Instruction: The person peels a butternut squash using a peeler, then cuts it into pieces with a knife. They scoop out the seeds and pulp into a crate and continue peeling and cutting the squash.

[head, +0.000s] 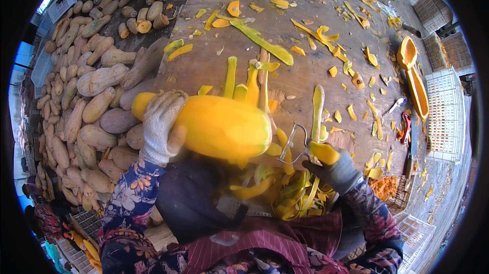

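My left hand (162, 127), in a pale knit glove, grips the neck of a peeled butternut squash (225, 127). The squash lies crosswise before me, its bright yellow body blurred at the lower side. Toward its broad end, a little green rind shows. My right hand (340, 172), in a grey glove, is closed around a wide-bladed peeler (292, 142), whose handle is mostly hidden. A yellow piece of peel (324, 153) lies over the fingers there. The peeler's blade is apart from the squash, to its right. Below, a heap of peelings (303, 197) sits near my lap.
Unpeeled squashes (97, 79) are piled at the left. Peel strips (263, 41) litter the wooden table (214, 2). Along its right side lie a hollowed squash half (416, 90), a spoon (395, 106), a red-handled peeler (405, 129) and a knife (413, 136). A white crate (445, 115) stands beyond.
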Available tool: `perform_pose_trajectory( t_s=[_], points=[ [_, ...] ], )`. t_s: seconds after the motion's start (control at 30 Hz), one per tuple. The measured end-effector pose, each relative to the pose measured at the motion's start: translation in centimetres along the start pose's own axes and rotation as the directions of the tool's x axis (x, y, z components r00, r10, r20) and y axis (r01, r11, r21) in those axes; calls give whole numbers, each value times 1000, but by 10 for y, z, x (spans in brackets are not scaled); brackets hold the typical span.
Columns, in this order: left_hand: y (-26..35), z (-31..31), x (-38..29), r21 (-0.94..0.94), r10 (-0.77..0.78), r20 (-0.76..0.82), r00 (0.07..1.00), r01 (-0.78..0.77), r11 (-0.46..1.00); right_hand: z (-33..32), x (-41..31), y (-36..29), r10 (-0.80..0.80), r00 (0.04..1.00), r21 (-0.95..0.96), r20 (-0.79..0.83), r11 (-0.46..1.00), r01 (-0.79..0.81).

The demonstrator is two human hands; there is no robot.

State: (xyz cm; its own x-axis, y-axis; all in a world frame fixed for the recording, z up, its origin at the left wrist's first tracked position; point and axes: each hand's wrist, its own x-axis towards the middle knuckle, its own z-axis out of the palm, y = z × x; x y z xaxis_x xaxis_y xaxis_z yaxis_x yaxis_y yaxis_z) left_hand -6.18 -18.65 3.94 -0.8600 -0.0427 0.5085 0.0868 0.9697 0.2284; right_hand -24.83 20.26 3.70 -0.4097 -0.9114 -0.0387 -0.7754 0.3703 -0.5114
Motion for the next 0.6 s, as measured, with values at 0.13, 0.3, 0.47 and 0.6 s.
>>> perform_pose_trajectory(
  t_s=[0.13, 0.3, 0.47, 0.6],
  points=[
    [3, -3, -4, 1, -3, 17, 1000, 3, 1000, 19, 7, -2, -209, 974, -166, -87, 967, 193],
    [2, -4, -7, 20, 17, 46, 999, -18, 1000, 5, 2, -7, 75, 981, -304, 178, 952, -18],
    [0, -4, -10, 0, 19, 50, 999, -19, 1000, 2, 12, -5, -73, 995, 110, -71, 991, 81],
    [1, -7, -14, 29, 32, 80, 996, -35, 999, -3, 18, 0, -108, 994, 171, -21, 979, 110]
  ],
)
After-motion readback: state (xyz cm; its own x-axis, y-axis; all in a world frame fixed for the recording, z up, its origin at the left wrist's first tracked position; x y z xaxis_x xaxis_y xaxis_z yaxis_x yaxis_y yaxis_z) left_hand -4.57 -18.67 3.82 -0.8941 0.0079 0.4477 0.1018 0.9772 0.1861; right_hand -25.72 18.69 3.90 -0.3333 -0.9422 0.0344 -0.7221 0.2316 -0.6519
